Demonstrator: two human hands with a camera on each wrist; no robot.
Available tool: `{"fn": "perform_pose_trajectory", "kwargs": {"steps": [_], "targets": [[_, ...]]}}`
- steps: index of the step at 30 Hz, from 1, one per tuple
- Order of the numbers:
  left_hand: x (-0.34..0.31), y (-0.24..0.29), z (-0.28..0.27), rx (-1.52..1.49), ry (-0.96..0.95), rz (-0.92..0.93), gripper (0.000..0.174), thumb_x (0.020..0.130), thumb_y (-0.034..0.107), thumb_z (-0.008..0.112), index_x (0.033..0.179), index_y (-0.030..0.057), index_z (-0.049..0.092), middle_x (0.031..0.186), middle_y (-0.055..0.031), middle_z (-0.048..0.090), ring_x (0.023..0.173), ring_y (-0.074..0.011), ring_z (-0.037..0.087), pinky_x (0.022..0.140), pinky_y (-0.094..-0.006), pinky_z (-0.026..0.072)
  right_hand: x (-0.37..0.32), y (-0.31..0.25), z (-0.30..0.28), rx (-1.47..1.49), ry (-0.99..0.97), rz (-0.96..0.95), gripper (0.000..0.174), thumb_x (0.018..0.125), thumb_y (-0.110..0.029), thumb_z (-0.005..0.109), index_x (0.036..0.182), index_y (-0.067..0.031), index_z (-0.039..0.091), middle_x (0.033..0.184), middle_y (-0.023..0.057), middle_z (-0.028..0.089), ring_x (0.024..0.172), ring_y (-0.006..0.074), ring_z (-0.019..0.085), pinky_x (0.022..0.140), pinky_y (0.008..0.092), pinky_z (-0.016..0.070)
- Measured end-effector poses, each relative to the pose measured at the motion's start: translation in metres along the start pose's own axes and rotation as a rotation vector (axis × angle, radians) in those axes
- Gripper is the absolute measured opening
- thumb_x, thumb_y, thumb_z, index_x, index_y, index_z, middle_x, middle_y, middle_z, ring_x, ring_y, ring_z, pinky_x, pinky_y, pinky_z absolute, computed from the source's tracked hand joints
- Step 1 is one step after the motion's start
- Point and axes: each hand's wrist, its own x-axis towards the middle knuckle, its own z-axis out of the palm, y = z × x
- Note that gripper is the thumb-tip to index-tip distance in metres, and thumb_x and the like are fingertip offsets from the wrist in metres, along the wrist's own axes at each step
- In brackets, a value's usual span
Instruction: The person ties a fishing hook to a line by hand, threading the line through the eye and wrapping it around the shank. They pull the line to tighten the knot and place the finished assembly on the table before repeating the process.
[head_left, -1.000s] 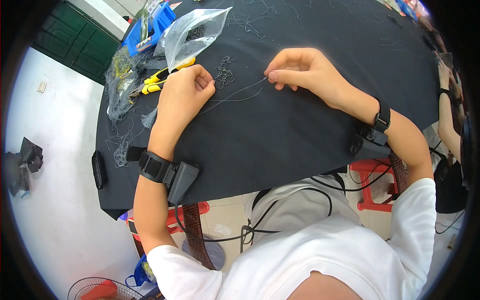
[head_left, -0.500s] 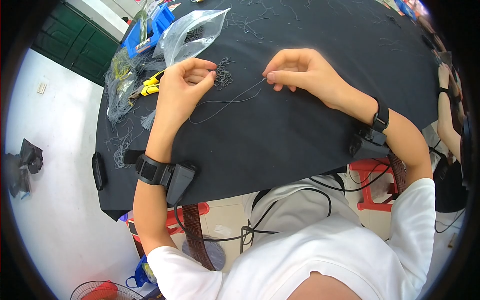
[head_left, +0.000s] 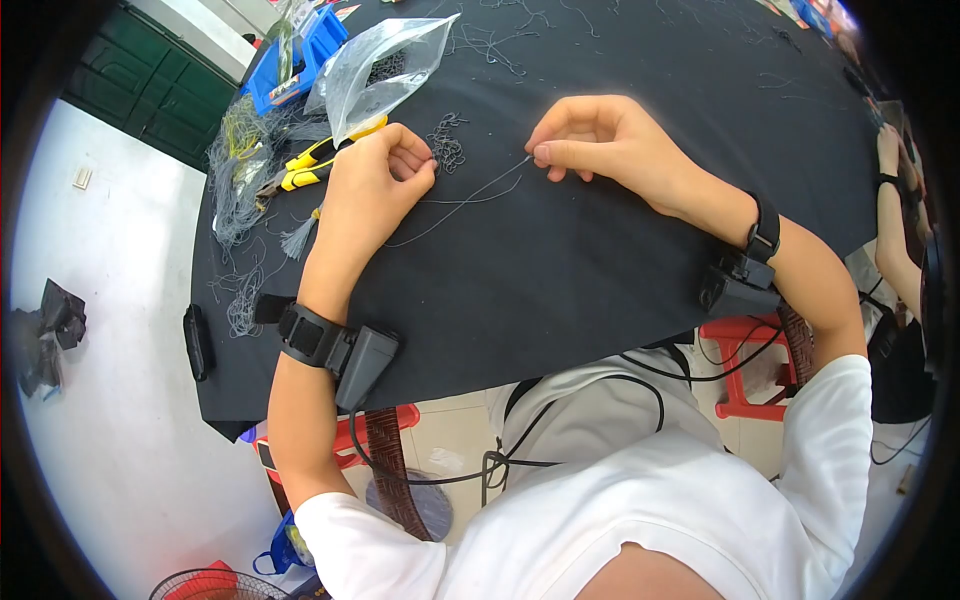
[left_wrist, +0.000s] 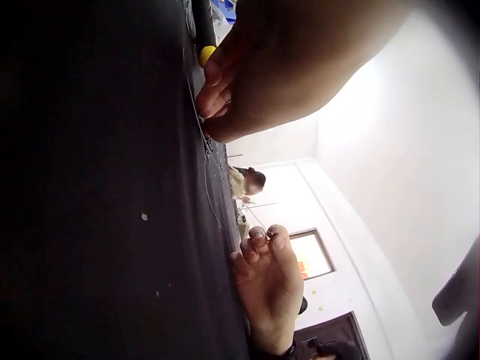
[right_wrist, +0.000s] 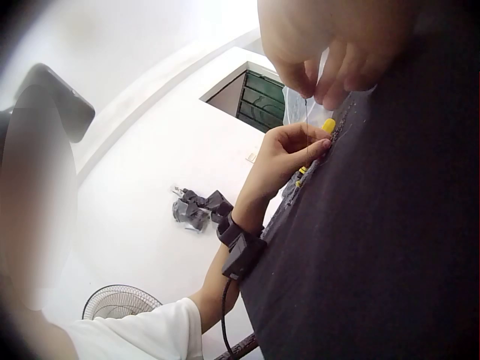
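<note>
In the head view, my right hand (head_left: 615, 150) pinches a thin grey line (head_left: 480, 190) between thumb and index finger; the line slants down left over the black cloth. My left hand (head_left: 375, 180) has its thumb and index fingertips together beside a small pile of dark metal-looking pieces (head_left: 447, 145). A tiny dark piece shows at those fingertips, too small to make out. The right wrist view shows the left hand (right_wrist: 277, 161) pinching beyond the right hand (right_wrist: 337, 45), with the line (right_wrist: 307, 120) hanging from the right fingertips.
Yellow-handled pliers (head_left: 300, 178), a clear plastic bag (head_left: 385, 80), a blue bin (head_left: 310, 60) and tangled grey line (head_left: 240, 170) lie on the left. A tasselled bundle (head_left: 298, 236) is beside the left forearm. Another person's arm (head_left: 888, 190) is at the far right.
The left hand reached up to the pile with finger and thumb extended, then drew back slightly, its fingers now curled together. The right hand has barely moved and still pinches the line.
</note>
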Motion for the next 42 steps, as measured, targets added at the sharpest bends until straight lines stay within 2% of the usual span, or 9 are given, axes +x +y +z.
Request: {"fn": "perform_pose_trajectory", "kwargs": {"steps": [4,7,13,17,18,24,27,33,42], "targets": [[0.001,0.001,-0.002,-0.057,0.008,-0.01,0.01,0.073,0.005,0.066,0.082,-0.0009,0.064,0.072,-0.005,0.065,0.064,-0.0099,0.061,0.062,-0.0239,0.0482,0.0,-0.001,0.0,0.004,0.002,0.003,0.012,0.083,-0.016,0.061,0.089,-0.0055,0.063,0.08,0.0005,0.063,0.072,0.0065,0.056,0.058,0.0184,0.0377],[0.001,0.009,-0.004,-0.604,-0.078,-0.154,0.012,0.077,0.008,0.066,0.087,0.0009,0.064,0.078,-0.0035,0.067,0.07,-0.0089,0.063,0.06,-0.022,0.0467,0.0,-0.001,0.0,-0.008,0.001,-0.014,0.012,0.083,-0.016,0.061,0.089,-0.0055,0.064,0.079,0.0005,0.063,0.071,0.0064,0.056,0.058,0.0187,0.0379],[-0.013,0.046,0.004,-0.805,-0.098,-0.142,0.015,0.081,0.012,0.066,0.093,0.0028,0.064,0.085,-0.0043,0.068,0.074,-0.0076,0.063,0.057,-0.0158,0.0411,0.0,0.001,-0.001,0.0,0.016,-0.033,0.013,0.083,-0.015,0.062,0.09,-0.0048,0.064,0.078,0.0011,0.062,0.071,0.0067,0.057,0.058,0.0195,0.0392],[-0.022,0.064,0.007,-0.917,-0.17,-0.158,0.019,0.083,0.008,0.063,0.1,0.0004,0.063,0.088,-0.0062,0.067,0.076,-0.0072,0.061,0.062,-0.0166,0.0442,0.0,0.002,-0.002,0.026,0.001,-0.046,0.013,0.083,-0.015,0.061,0.09,-0.0045,0.064,0.08,0.0016,0.063,0.071,0.007,0.057,0.058,0.0195,0.0397],[-0.022,0.064,0.011,-0.938,-0.155,-0.104,0.019,0.083,0.005,0.062,0.101,-0.0008,0.063,0.088,-0.0072,0.067,0.076,-0.0072,0.061,0.066,-0.0177,0.046,0.0,0.002,-0.002,0.023,0.001,-0.048,0.013,0.083,-0.015,0.061,0.09,-0.0044,0.064,0.08,0.0017,0.063,0.071,0.0071,0.057,0.058,0.0195,0.0398],[-0.022,0.058,0.011,-0.838,-0.126,-0.052,0.018,0.084,0.005,0.061,0.1,-0.0006,0.064,0.089,-0.0073,0.067,0.076,-0.0081,0.061,0.068,-0.0184,0.0462,0.001,0.002,-0.002,0.007,0.001,-0.051,0.013,0.083,-0.014,0.06,0.091,-0.004,0.064,0.081,0.002,0.063,0.072,0.0075,0.057,0.058,0.0193,0.0398],[-0.022,0.059,0.009,-0.842,-0.184,-0.142,0.017,0.084,0.007,0.061,0.099,0.0,0.064,0.09,-0.0079,0.067,0.079,-0.0098,0.062,0.067,-0.0191,0.046,0.001,0.003,-0.002,0.015,0.002,-0.046,0.013,0.083,-0.014,0.06,0.091,-0.0039,0.064,0.081,0.002,0.063,0.072,0.0078,0.057,0.058,0.0192,0.0397],[-0.021,0.055,0.017,-1.02,-0.168,-0.176,0.018,0.083,0.008,0.061,0.099,-0.0004,0.064,0.09,-0.0085,0.067,0.082,-0.0119,0.063,0.066,-0.02,0.0453,0.001,0.004,-0.002,0.029,0.001,-0.046,0.013,0.083,-0.013,0.06,0.091,-0.0039,0.063,0.082,0.0024,0.063,0.072,0.0081,0.057,0.058,0.0193,0.0397],[-0.02,0.054,0.016,-0.892,-0.155,-0.202,0.023,0.082,0.008,0.063,0.103,-0.0008,0.062,0.091,-0.0097,0.067,0.081,-0.012,0.064,0.065,-0.0191,0.0465,0.0,0.002,-0.001,0.04,-0.001,-0.042,0.012,0.083,-0.014,0.062,0.09,-0.0044,0.063,0.082,0.0022,0.063,0.071,0.0079,0.058,0.058,0.0205,0.0404]]}}
